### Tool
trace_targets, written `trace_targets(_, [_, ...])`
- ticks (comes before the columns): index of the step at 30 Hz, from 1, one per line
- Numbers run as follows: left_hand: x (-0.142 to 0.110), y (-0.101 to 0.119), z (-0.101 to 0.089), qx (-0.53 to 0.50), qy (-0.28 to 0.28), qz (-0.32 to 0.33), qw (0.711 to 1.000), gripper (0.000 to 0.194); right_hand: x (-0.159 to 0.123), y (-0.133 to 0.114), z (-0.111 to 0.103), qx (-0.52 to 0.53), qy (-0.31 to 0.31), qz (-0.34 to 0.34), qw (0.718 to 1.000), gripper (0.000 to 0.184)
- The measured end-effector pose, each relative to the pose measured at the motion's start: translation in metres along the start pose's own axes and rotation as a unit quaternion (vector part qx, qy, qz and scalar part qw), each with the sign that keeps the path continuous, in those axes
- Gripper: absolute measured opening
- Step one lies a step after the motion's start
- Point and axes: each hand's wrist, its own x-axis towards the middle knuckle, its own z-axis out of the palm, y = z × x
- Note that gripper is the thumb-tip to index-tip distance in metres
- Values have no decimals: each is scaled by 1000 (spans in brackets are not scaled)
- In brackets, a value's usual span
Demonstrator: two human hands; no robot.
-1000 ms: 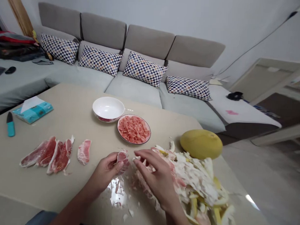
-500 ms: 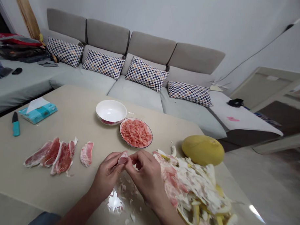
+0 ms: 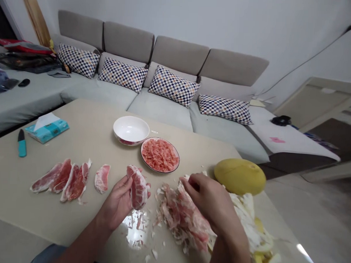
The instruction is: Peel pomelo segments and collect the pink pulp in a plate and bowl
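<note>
My left hand [image 3: 119,198] is closed around a pomelo segment [image 3: 139,188], tilted so its white-veined, pink side faces me. My right hand [image 3: 209,198] hovers over the heap of pink and white peelings [image 3: 184,220], its fingers curled together; whatever they may pinch is hidden. Beyond my hands stands a dark-rimmed plate [image 3: 174,166] piled with peeled pink pomelo flesh [image 3: 159,154]. A single pomelo piece [image 3: 101,178] lies left of my left hand, and farther left are several larger segments [image 3: 75,181] side by side.
A white bowl [image 3: 131,130] stands behind the plate. At the right, a whole yellow pomelo [image 3: 239,176] sits beside yellow rind pieces [image 3: 259,245]. A teal-handled knife [image 3: 22,146] and a tissue pack [image 3: 47,130] lie at the table's left. Small scraps [image 3: 154,253] are scattered in front.
My right hand has left the segment and moved right over the peelings. My left hand has turned the segment so its broad side shows.
</note>
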Motion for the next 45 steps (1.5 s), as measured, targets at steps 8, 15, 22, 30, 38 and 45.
trace_targets(8, [3, -2, -1, -21, 5, -12, 1000, 25, -9, -38, 11, 151, -65, -112, 980, 23])
trace_targets(15, [5, -3, -2, 16, -6, -3, 1000, 21, -12, -75, 31, 249, -80, -118, 958, 15])
trace_targets(22, [5, -2, -1, 9, 9, 14, 1000, 16, -16, -61, -3, 368, -164, -83, 912, 15])
trace_targets(30, [2, -2, 3, 59, -40, 39, 997, 23, -7, 21, -10, 45, -28, -29, 998, 17])
trace_targets(38, [1, -11, 5, 181, -55, 90, 978, 11, -12, -35, -2, 222, -12, -100, 970, 20])
trace_targets(45, [-2, -15, 4, 267, -5, 149, 952, 14, -17, -74, 26, 246, -8, -110, 963, 15])
